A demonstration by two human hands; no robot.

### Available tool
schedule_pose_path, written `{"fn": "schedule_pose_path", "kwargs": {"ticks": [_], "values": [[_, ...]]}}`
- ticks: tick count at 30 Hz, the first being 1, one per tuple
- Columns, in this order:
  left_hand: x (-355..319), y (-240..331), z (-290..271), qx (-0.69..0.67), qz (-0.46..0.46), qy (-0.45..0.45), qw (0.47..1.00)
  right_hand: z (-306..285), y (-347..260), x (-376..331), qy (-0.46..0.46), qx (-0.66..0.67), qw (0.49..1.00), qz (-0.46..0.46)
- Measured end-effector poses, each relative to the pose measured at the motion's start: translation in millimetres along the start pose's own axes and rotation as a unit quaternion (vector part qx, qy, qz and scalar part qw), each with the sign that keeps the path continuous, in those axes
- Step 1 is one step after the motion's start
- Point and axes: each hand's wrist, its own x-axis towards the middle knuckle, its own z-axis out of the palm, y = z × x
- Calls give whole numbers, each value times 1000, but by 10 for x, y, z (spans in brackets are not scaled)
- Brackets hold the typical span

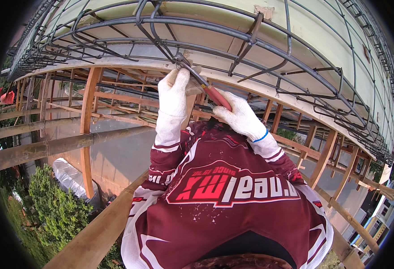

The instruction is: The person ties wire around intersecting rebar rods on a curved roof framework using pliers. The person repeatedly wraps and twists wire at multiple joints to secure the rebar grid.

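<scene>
Both my hands wear white knit gloves and reach up to a cage of dark steel reinforcing bars (233, 40). My right hand (239, 116) is closed on the red handle of a pair of pincers (206, 87), whose jaws bite at a bar crossing (179, 59). My left hand (173, 92) is raised beside the tool, its fingers at the same crossing on the lower bar. I cannot tell whether it holds tie wire. My maroon, white-printed sleeves fill the lower middle.
The rebar cage lies over pale formwork boards (197, 13). Wooden poles and scaffolding (89, 130) stand below and behind, with a thick pole (98, 233) beside my body. Green bushes (53, 210) and a plastic-wrapped bundle (71, 177) lie far below at left. Buildings (376, 219) show at right.
</scene>
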Motion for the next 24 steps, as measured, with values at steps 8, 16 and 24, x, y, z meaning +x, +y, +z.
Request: {"fn": "schedule_pose_path", "kwargs": {"ticks": [8, 16, 24], "values": [[-89, 217, 123, 153, 11, -71, 986, -325, -99, -299, 14, -17, 999, -42], [29, 265, 402, 196, -21, -125, 972, -333, -247, -510, 131, -166, 977, 13], [30, 350, 602, 329, 4, -188, 926, -524, -355, -761, 94, -64, 991, 73]]}}
